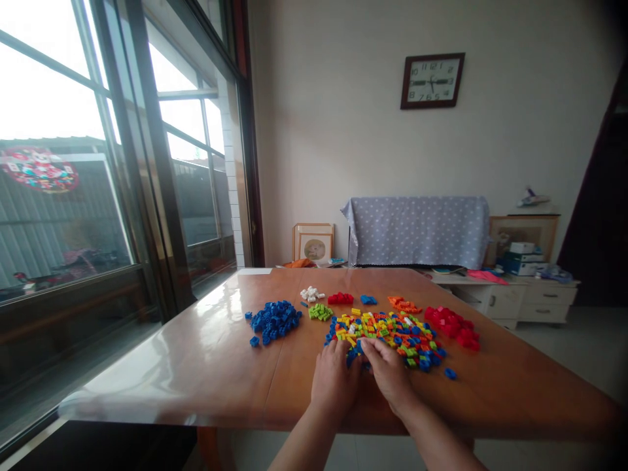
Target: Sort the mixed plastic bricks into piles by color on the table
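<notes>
A mixed heap of small plastic building blocks in yellow, orange, green, blue and white lies on the wooden table. At its near left edge my left hand has its fingers curled around blue building blocks. Close beside it, my right hand is closed, its thumb and forefinger pinching at the same blue pieces. The two hands nearly touch. Fingers partly cover the blue pieces, so how many each hand holds is hidden.
Sorted by colour, a blue pile lies left, with white, green and red groups behind. Orange blocks and a larger red pile lie right. One blue block sits alone near the table's front edge.
</notes>
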